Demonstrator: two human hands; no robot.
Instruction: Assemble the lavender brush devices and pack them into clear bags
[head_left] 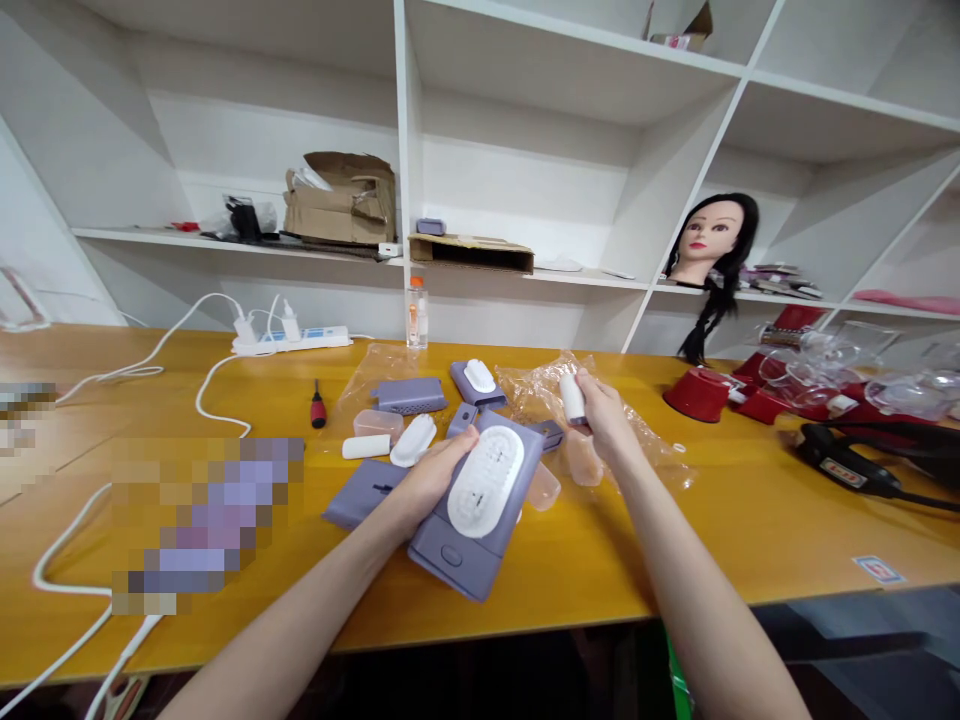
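Note:
My left hand (433,476) is shut on a lavender plastic device (471,560) with a white oval panel (486,482), its fingers over the device's left edge. My right hand (604,417) pinches a small white cylindrical part (573,398) above a crumpled clear plastic bag (551,392). Around the hands lie a lavender grated casing (409,395), a lavender cover (363,493), a lavender piece with a white oval cap (478,384), a white oval piece (413,440) and a translucent plastic box (378,424). A red-handled screwdriver (318,404) lies to the left.
The yellow wooden table (600,560) carries a power strip (291,340) with white cables and a plastic bottle (417,315). Red and clear items and a black corded tool (847,464) sit at right. White shelves behind hold cardboard and a mannequin head (709,238).

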